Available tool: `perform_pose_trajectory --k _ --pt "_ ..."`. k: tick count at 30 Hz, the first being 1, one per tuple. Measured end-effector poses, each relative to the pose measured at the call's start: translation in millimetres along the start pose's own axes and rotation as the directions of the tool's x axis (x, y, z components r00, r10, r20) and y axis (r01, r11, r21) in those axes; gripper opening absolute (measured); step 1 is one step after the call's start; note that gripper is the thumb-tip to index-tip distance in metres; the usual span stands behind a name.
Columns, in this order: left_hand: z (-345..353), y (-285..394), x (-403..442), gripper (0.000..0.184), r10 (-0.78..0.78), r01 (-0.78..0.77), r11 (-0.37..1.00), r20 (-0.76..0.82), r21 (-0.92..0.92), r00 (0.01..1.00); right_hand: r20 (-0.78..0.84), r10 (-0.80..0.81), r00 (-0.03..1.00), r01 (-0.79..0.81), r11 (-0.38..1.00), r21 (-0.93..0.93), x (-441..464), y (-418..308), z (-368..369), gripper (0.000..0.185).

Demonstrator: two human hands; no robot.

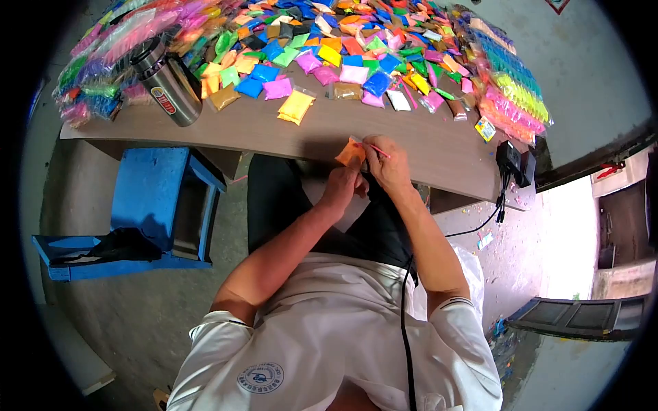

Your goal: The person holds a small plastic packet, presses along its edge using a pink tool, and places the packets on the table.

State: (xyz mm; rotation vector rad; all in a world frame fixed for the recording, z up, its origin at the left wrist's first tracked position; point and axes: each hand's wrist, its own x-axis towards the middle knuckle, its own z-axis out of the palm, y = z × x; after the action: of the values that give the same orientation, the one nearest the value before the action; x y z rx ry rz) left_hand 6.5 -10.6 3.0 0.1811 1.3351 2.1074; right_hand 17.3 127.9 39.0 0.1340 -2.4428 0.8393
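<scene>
Near the table's front edge, my left hand (343, 188) has its fingers closed on the lower part of an orange packet (350, 152). My right hand (388, 161) is at the packet's right side, its fingers pinching a thin pink stick (378, 150) that slants across the fingers. The packet is small and sits tilted between the two hands. Behind it on the table lie a yellow-orange packet (297, 106) and a magenta packet (277, 88).
Many coloured packets (330, 55) cover the back of the brown table (226, 130). A steel flask (166, 85) stands at the left, black adapters (510, 161) at the right edge. A blue stool (147, 195) is at the left, and a black cable (404, 329) hangs over the shirt.
</scene>
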Motion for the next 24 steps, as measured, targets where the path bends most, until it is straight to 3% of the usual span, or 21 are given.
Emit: perform_pose_trajectory --k 4,6,7,10,12,16,18,19,21,24 --pt "-7.3 -2.8 0.3 0.056 -0.048 0.048 0.998 0.006 0.044 0.999 -0.069 0.060 0.996 -0.048 0.985 0.164 1.6 -9.5 -4.6 0.011" --pt "-8.9 -5.9 0.2 0.056 -0.068 0.067 0.996 0.008 0.059 0.998 -0.036 -0.205 0.978 0.204 0.978 -0.033 0.3 -16.6 -10.3 0.011" --pt "-7.7 -5.4 1.6 0.057 -0.074 0.073 0.995 0.012 0.073 0.997 -0.036 -0.204 0.978 0.203 0.978 -0.038 -0.5 -14.9 -8.8 0.011" --pt "-9.6 -4.9 2.3 0.057 -0.023 0.021 0.999 0.053 0.026 0.998 -0.032 -0.148 0.988 0.147 0.988 -0.042 1.0 -0.2 4.1 0.010" --pt "-10.6 -4.6 -1.5 0.058 -0.025 0.023 0.999 0.044 0.038 0.999 -0.061 0.083 0.995 -0.073 0.986 0.149 5.6 3.5 4.4 0.009" --pt "-11.6 -3.3 -4.3 0.058 -0.019 0.016 0.998 0.057 0.054 0.998 -0.096 0.110 0.989 -0.092 0.980 0.178 -4.4 -10.7 -1.6 0.008" --pt "-10.9 -3.7 -3.2 0.059 -0.027 0.024 0.998 0.059 0.059 0.998 -0.113 -0.122 0.986 0.117 0.992 -0.049 -6.5 -11.8 0.6 0.009" --pt "-10.7 -2.9 -3.1 0.059 -0.032 0.028 0.997 0.056 0.065 0.998 -0.113 -0.123 0.986 0.118 0.992 -0.052 -7.5 -7.2 -0.4 0.009" --pt "-6.2 0.9 -5.4 0.059 -0.018 0.016 0.998 0.030 0.054 0.999 -0.062 0.023 0.998 -0.025 0.999 -0.025 -6.0 -0.3 -4.4 0.006" --pt "-7.3 0.8 -4.9 0.060 0.003 -0.003 0.999 0.007 0.049 1.000 -0.109 0.075 0.991 -0.068 0.996 0.065 -10.5 -8.6 -10.8 0.005"
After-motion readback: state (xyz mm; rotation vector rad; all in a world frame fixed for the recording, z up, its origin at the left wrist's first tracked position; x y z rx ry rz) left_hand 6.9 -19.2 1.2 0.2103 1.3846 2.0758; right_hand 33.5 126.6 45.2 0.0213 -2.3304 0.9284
